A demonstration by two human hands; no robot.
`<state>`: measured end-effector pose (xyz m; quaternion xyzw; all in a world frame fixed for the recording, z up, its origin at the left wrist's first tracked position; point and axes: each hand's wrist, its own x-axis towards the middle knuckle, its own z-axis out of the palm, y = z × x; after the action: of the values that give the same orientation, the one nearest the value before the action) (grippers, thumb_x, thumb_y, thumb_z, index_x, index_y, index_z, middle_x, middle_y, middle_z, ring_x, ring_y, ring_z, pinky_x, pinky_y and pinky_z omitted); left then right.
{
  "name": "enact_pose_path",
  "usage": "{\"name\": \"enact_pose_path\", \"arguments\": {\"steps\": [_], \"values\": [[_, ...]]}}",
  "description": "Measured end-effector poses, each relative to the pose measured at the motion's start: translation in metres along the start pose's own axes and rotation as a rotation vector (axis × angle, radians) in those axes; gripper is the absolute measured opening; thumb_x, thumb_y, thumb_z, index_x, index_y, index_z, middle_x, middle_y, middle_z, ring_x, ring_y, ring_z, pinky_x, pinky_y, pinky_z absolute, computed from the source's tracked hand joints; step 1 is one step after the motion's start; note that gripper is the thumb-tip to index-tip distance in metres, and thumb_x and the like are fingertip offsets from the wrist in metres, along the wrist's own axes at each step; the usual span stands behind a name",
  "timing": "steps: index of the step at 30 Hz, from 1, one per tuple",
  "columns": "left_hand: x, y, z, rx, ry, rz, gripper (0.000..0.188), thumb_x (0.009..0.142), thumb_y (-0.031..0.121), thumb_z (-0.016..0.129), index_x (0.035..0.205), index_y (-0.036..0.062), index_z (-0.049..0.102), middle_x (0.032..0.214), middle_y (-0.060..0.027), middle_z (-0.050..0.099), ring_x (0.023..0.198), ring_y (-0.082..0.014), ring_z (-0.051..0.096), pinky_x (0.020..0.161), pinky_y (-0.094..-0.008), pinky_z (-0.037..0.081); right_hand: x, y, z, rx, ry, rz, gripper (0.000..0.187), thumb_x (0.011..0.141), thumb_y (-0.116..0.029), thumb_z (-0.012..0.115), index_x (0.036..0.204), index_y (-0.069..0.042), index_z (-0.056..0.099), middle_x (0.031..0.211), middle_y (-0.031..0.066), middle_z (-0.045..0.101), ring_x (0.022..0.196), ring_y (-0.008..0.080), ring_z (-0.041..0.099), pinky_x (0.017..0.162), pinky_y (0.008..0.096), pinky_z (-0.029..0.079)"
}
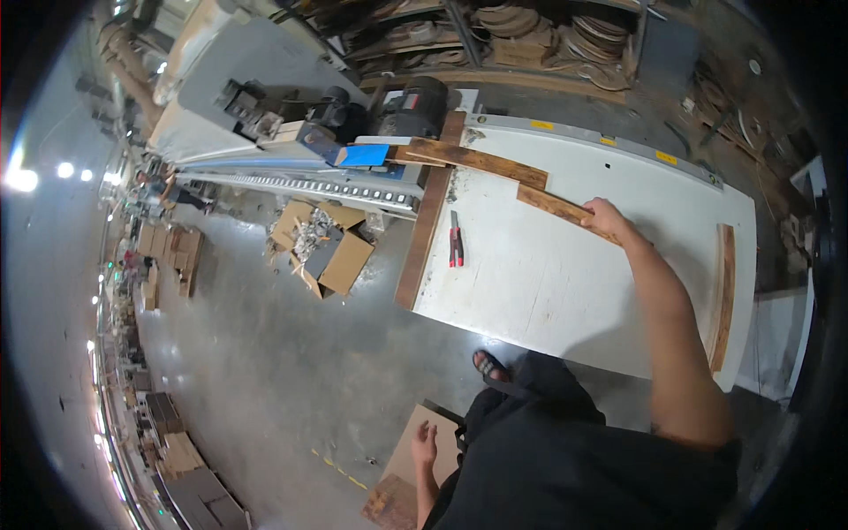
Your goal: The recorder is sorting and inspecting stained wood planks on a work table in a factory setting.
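My right hand is closed on the right end of a brown wood-grain strip over the white tabletop. The strip's left end meets another wood-grain strip, which runs left toward the machine. Low at my side hangs my left hand, its fingers apart and nothing in them. Beneath it is a brown board near the floor. A red and black utility knife lies on the left part of the tabletop, blade out.
A long machine with motors and a blue piece extends to the left. One more wood strip lies along the table's right edge. On the floor, a cardboard box holds scraps. Shelves with coiled bands stand behind. Someone is far left.
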<state>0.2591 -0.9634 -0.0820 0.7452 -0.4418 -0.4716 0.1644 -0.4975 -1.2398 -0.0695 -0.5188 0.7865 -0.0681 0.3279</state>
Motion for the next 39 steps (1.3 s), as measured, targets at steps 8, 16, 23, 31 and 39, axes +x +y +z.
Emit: {"name": "enact_pose_path", "arguments": {"steps": [8,16,23,31,39], "values": [[0.225,0.261,0.033,0.101,-0.265,0.480,0.051,0.106,0.027,0.067,0.142,-0.0077,0.058,0.131,-0.0229,0.071,0.122,-0.0272,0.067,0.105,-0.0391,0.051,-0.093,-0.039,0.098,0.085,0.368,-0.346,0.024,0.084,-0.019,0.082,0.106,-0.014,0.080,0.106,0.0106,0.067,0.112,0.0325,0.061,0.096,0.0460,0.050],[0.376,0.537,0.176,0.683,-0.242,1.548,0.083,0.078,0.037,0.090,0.145,0.0030,0.055,0.137,-0.0272,0.059,0.127,-0.0485,0.054,0.110,-0.0541,0.043,-0.144,-0.069,0.183,-0.133,0.586,-0.003,0.016,0.087,-0.023,0.076,0.103,-0.022,0.075,0.112,0.0026,0.066,0.124,0.0267,0.057,0.114,0.0522,0.033],[0.434,0.649,0.293,1.403,-0.247,1.625,0.088,0.075,0.054,0.085,0.147,0.0141,0.055,0.134,-0.0139,0.067,0.132,-0.0374,0.058,0.127,-0.0556,0.017,-0.165,-0.107,0.186,-0.160,0.432,0.177,0.022,0.087,-0.031,0.079,0.108,-0.024,0.073,0.125,0.0005,0.060,0.134,0.0273,0.050,0.124,0.0564,0.028],[0.276,0.571,0.360,1.316,-0.759,1.447,0.072,0.075,0.042,0.088,0.132,0.0145,0.055,0.115,-0.0156,0.075,0.104,-0.0390,0.073,0.086,-0.0528,0.059,-0.183,-0.115,0.202,-0.164,0.532,0.239,0.040,0.086,-0.034,0.081,0.123,-0.021,0.071,0.160,0.0067,0.044,0.155,0.0327,0.032,0.129,0.0519,0.026],[0.196,0.443,0.350,0.842,-0.969,1.462,0.030,0.101,0.033,0.064,0.124,0.0166,0.073,0.107,-0.0197,0.076,0.098,-0.0429,0.072,0.085,-0.0527,0.058,-0.188,-0.128,0.187,-0.199,0.763,0.140,0.096,0.082,-0.035,0.084,0.163,-0.016,0.037,0.172,0.0129,0.027,0.160,0.0355,0.023,0.130,0.0530,0.023]]}}
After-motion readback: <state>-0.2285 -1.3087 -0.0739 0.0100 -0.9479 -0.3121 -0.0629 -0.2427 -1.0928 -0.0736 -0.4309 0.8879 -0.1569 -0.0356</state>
